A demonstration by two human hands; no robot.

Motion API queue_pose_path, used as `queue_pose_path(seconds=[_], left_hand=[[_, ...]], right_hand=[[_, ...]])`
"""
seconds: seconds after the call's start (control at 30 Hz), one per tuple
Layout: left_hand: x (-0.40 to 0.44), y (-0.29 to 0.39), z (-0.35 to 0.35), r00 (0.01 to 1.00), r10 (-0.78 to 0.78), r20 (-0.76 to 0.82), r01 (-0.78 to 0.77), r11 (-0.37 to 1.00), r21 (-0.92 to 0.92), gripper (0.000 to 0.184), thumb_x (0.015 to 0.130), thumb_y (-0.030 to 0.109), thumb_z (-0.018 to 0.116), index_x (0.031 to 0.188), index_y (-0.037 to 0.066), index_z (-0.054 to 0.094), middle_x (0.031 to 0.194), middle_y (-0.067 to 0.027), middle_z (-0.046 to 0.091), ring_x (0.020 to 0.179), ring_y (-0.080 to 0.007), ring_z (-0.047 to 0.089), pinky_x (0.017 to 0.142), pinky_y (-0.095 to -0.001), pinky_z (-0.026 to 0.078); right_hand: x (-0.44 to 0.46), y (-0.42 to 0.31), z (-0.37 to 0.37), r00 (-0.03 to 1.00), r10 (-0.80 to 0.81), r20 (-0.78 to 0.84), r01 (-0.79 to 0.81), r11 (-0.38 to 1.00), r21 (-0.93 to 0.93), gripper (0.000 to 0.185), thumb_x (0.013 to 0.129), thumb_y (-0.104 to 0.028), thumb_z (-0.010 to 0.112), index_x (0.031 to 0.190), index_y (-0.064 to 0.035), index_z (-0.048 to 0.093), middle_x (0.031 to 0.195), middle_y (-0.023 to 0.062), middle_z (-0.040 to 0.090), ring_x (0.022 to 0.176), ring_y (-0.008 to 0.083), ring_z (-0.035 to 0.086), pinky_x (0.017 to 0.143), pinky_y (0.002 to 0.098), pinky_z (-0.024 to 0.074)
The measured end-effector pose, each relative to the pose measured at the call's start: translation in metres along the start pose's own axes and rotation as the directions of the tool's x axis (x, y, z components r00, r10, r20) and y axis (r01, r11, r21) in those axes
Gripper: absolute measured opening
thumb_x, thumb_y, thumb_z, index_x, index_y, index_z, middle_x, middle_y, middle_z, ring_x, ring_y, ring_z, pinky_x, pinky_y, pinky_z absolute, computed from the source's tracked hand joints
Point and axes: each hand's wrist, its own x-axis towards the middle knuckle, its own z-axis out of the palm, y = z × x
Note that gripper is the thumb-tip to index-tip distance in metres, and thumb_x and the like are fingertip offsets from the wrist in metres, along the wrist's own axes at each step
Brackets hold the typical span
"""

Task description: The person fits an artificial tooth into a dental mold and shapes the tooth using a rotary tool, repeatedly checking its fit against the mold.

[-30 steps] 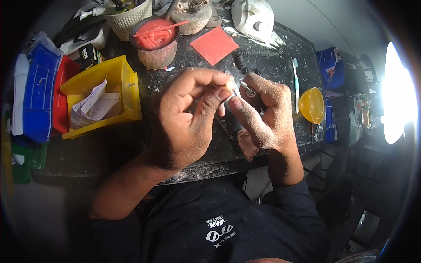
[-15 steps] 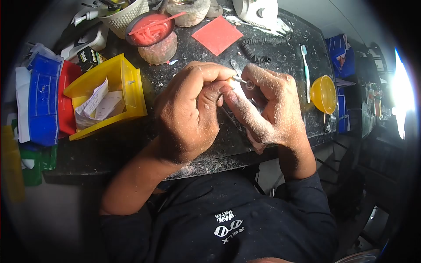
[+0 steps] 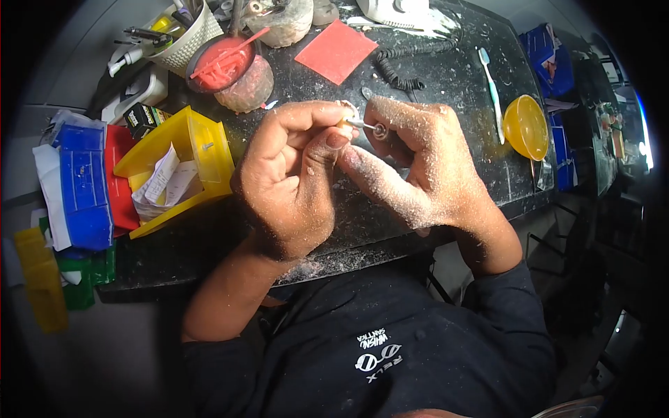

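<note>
My left hand (image 3: 289, 177) is closed, thumb and forefinger pinching a small pale, tooth-like piece (image 3: 346, 124) that the fingers partly cover. Close against it is my right hand (image 3: 435, 157), coated in white dust and wrapped around a slim rotary handpiece (image 3: 378, 130). Only the metal front end of that tool shows; its body is hidden in the palm. The metal tip points left and meets or nearly meets the pale piece. My right thumb reaches to the left fingertips. Both hands are above the dusty black table (image 3: 348, 230).
A yellow bin (image 3: 216, 160) with papers stands left. Behind are a bowl of pink strips (image 3: 198, 73), a pink square sheet (image 3: 336, 52) and a black coiled cord (image 3: 397, 73). On the right lie a toothbrush (image 3: 492, 90) and a yellow bowl (image 3: 526, 129).
The view has shifted slightly, so the surroundings sit differently. My left fingers have changed their pinch a little, and more of the pale piece shows. Both hands stay together.
</note>
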Motion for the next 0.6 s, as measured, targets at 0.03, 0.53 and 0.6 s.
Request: queue_pose_path(seconds=[0.03, 0.53, 0.6], left_hand=[[-0.0009, -0.0011, 0.0003, 1.000, -0.013, -0.013, 0.012, 1.000, -0.022, 0.015, 0.103, -0.003, 0.057, 0.118, -0.005, 0.058, 0.115, -0.0128, 0.067, 0.100, -0.0151, 0.068, 0.091, -0.0276, 0.055], [0.0010, 0.0001, 0.0021, 0.999, -0.037, -0.005, 0.037, 0.999, 0.023, 0.015, 0.103, -0.002, 0.056, 0.118, -0.006, 0.058, 0.115, -0.0140, 0.068, 0.101, -0.0154, 0.068, 0.091, -0.0282, 0.056], [0.0010, 0.0010, 0.0016, 0.999, -0.038, -0.018, 0.039, 0.999, 0.032, 0.015, 0.103, -0.002, 0.056, 0.118, -0.006, 0.058, 0.115, -0.0143, 0.069, 0.100, -0.0154, 0.068, 0.091, -0.0284, 0.056]], right_hand=[[-0.0004, 0.0004, 0.0006, 1.000, 0.002, -0.007, -0.002, 1.000, 0.006, 0.040, 0.083, -0.038, 0.076, 0.073, -0.0019, 0.063, 0.060, 0.0142, 0.060, 0.053, 0.0320, 0.063, 0.054, 0.0390, 0.0497], [-0.0015, 0.0090, 0.0061, 0.994, -0.090, -0.061, 0.088, 0.995, -0.042, 0.042, 0.084, -0.041, 0.074, 0.069, -0.0038, 0.063, 0.056, 0.0126, 0.060, 0.053, 0.0333, 0.065, 0.054, 0.0418, 0.0512], [0.0000, 0.0069, 0.0072, 0.996, -0.070, -0.062, 0.064, 0.994, -0.090, 0.041, 0.084, -0.041, 0.074, 0.070, -0.0042, 0.063, 0.056, 0.0122, 0.060, 0.054, 0.0333, 0.065, 0.055, 0.0420, 0.0520]])
